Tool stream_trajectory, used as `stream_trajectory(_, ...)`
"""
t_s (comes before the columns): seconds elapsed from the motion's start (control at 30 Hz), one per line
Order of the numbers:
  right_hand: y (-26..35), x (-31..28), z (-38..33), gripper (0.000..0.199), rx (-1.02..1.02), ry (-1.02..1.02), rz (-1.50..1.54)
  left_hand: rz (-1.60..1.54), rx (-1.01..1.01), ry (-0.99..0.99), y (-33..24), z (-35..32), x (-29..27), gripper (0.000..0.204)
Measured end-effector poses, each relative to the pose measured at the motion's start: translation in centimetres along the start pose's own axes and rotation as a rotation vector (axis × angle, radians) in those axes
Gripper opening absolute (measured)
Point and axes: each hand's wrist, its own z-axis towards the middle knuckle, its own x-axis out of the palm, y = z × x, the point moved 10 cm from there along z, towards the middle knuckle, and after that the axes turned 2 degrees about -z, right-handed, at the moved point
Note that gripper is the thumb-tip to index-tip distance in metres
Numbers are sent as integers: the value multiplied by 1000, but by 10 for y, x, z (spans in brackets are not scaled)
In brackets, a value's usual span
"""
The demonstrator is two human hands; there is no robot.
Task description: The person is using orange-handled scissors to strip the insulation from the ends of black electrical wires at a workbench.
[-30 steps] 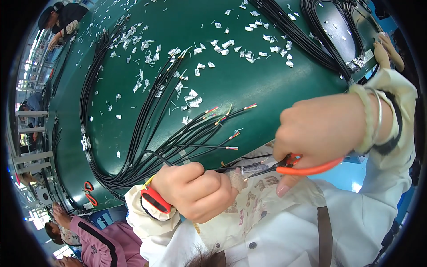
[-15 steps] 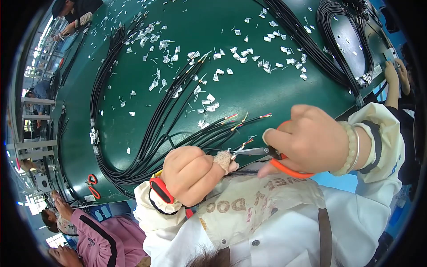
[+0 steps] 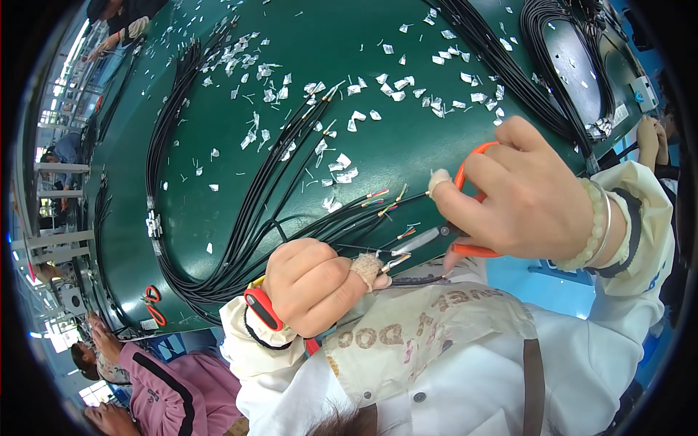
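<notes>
While the left hand [image 3: 313,287] is closed in a fist around the end of a black cable [image 3: 349,251], the right hand [image 3: 527,200] works orange-handled scissors [image 3: 465,218] at the small wires coming out of that end. Step in hand, as judged: trimming or stripping the fine wire ends [image 3: 403,254] of one cable from the bundle.

Left hand: fingers curled tight on the cable, thumb wrapped in tape or a bandage and pressed near the wire ends. A red band sits on the wrist.

Right hand: fingers through and around the orange loops, forefinger tip also taped. Blades point left toward the left thumb. They look nearly closed, but whether they grip a wire cannot be told.

Position: the wire ends lie between the two hands, just beside the left thumb and touching or almost touching the blade tips, at the near edge of the green bench [image 3: 363,58].

Next move, as judged: it calls for a small, steady cut close to the taped thumb, with the cable held without slipping.

Elsewhere: more black cables [image 3: 240,211] fan across the bench, and white scraps [image 3: 342,163] are scattered over it. A second pair of orange scissors [image 3: 153,304] lies at the far left edge.
</notes>
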Motion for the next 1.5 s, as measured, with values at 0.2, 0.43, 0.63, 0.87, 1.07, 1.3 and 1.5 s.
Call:
stream_trajectory(0.2, 8, -3, -1, 30, -28, -100, -176, -20, -20, 7, 2, 2, 1, 18)
stream_trajectory(0.43, 13, -11, -4, 33, -88, -177, -245, -37, -11, 13, 2, 2, 3, 18)
stream_trajectory(0.63, 12, -16, -6, 37, -71, -220, -229, -45, -9, -16, 3, 1, 2, 19)
stream_trajectory(0.87, 17, -22, -5, 40, -107, -324, -274, -55, -11, 1, 4, 0, 2, 20)
stream_trajectory(1.07, 19, -25, -6, 43, -111, -364, -291, -61, -14, 8, 4, 0, 3, 20)
stream_trajectory(1.3, 19, -25, -7, 43, -111, -401, -302, -70, -9, -17, 3, 1, 2, 20)
stream_trajectory(1.5, 18, -28, -8, 44, -92, -417, -289, -67, -6, -14, 3, 1, 1, 20)
